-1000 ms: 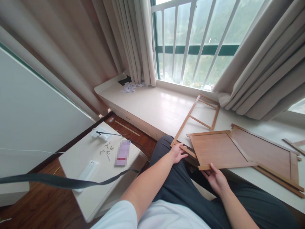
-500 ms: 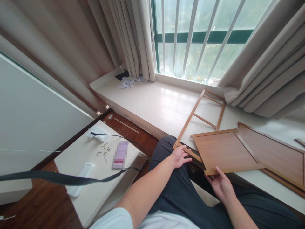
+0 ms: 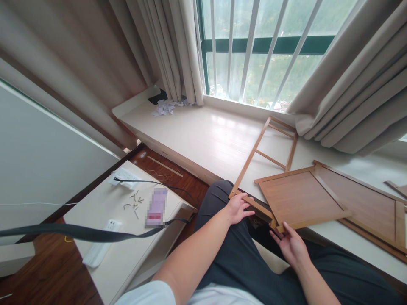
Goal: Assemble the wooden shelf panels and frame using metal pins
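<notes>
My left hand (image 3: pixel 239 209) is at the near corner of an open wooden frame (image 3: pixel 244 173), its thumb over the end bar and its other fingers stretched out below. This ladder-like frame slopes from the window bench down over my lap. With thumb above and fingers underneath, my right hand (image 3: pixel 293 245) grips the near left corner of a flat wooden panel (image 3: pixel 297 195) with raised edge strips. That corner lies against the right end of the frame's near bar; whether they are joined, I cannot tell.
A second wooden panel (image 3: pixel 365 199) lies to the right on the white bench (image 3: pixel 203 135). On the small table (image 3: pixel 117 279) at left are several small loose pieces (image 3: pixel 135 203), a blurred purple item (image 3: pixel 156 205) and power strips (image 3: pixel 102 245). A black strap (image 3: pixel 79 234) crosses the left side.
My right hand has slid left along the panel edge to its corner. The panel corner and the frame's near bar end now meet more closely. The view has shifted slightly.
</notes>
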Demonstrator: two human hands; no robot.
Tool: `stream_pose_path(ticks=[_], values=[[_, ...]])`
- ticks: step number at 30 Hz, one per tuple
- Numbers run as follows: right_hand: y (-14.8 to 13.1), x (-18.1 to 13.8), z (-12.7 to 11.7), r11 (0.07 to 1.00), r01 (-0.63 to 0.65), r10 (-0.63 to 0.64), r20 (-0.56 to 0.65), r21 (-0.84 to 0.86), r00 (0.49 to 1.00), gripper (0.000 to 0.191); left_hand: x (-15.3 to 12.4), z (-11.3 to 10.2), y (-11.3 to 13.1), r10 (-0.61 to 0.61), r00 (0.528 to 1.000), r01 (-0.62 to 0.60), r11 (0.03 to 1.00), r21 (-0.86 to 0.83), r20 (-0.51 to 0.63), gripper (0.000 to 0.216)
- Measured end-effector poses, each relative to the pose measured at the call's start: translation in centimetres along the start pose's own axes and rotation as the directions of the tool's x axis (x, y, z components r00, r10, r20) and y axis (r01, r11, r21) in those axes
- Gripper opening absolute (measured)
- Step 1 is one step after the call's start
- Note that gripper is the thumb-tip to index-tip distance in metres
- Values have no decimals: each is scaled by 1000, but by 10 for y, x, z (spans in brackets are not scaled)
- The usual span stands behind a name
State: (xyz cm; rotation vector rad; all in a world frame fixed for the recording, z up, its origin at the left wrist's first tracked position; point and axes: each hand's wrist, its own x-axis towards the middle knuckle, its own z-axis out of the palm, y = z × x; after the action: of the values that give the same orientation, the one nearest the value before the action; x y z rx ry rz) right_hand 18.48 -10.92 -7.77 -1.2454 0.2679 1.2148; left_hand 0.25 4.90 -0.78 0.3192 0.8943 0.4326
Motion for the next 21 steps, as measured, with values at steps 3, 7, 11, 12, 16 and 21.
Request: stream_pose_path(ticks=[3, 7, 11, 12, 16, 21], values=[[1, 1, -1, 1000, -16, 16, -3, 8, 1000, 25, 1, 0, 0, 0, 1000, 0, 1000, 3, -1, 13], [2, 3, -3, 1000, -15, 16, -13, 9, 1000, 26, 1, 0, 0, -2, 1000, 2, 1000, 5, 1, 12], [2, 4, -4, 1000, -12, 12, -12, -3, 1000, 29, -1, 1, 1, 0, 1000, 0, 1000, 8, -3, 12], [3, 4, -4, 1000, -10, 10, -12, -7, 1000, 29, -1, 1, 1, 0, 1000, 0, 1000, 8, -4, 12], [2, 4, -4, 1000, -4, 4, -11, -26, 1000, 30, -1, 2, 1, 1, 1000, -1, 1000, 10, -3, 13], [1, 3, -3, 999, -14, 14, -12, -43, 1000, 29, 0, 1, 1, 4, 1000, -4, 1000, 13, 0, 14]])
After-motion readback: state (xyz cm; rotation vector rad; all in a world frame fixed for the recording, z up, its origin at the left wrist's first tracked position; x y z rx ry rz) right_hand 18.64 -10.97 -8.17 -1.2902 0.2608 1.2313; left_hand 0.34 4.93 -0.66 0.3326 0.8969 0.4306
